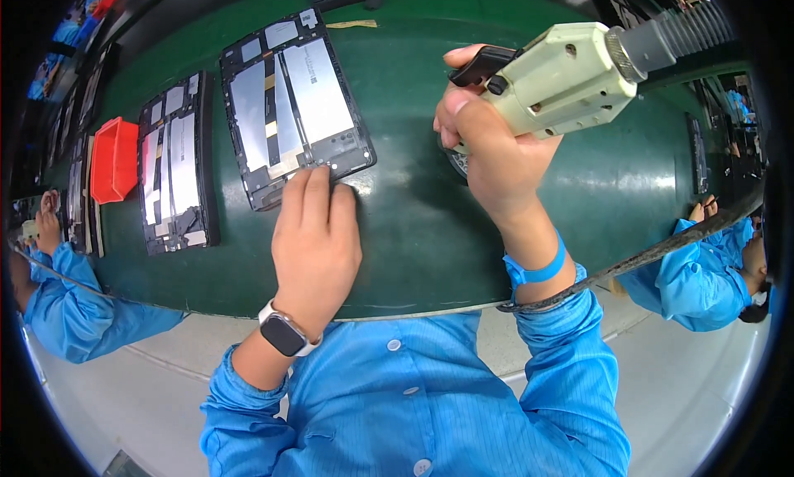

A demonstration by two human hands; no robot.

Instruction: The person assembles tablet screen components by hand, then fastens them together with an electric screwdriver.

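Observation:
My left hand [316, 229] lies flat on the green belt [413, 229], its fingertips pressing the near edge of an opened tablet chassis [294, 105] with silver battery cells. My right hand [488, 146] is raised to the right of it and grips a cream electric screwdriver [571, 76] by its handle, one finger on the black trigger lever. A ribbed hose runs from the tool's rear to the upper right. The tool's tip is hidden behind my hand. A smartwatch sits on my left wrist, a blue strap on my right.
A second opened tablet [175, 175] lies left of the first, next to a red plastic bin [114, 159]. More tablets line the far left. A person in blue [58, 299] works at the left, another person in blue [703, 270] at the right. A black cable [653, 250] crosses the belt's near edge.

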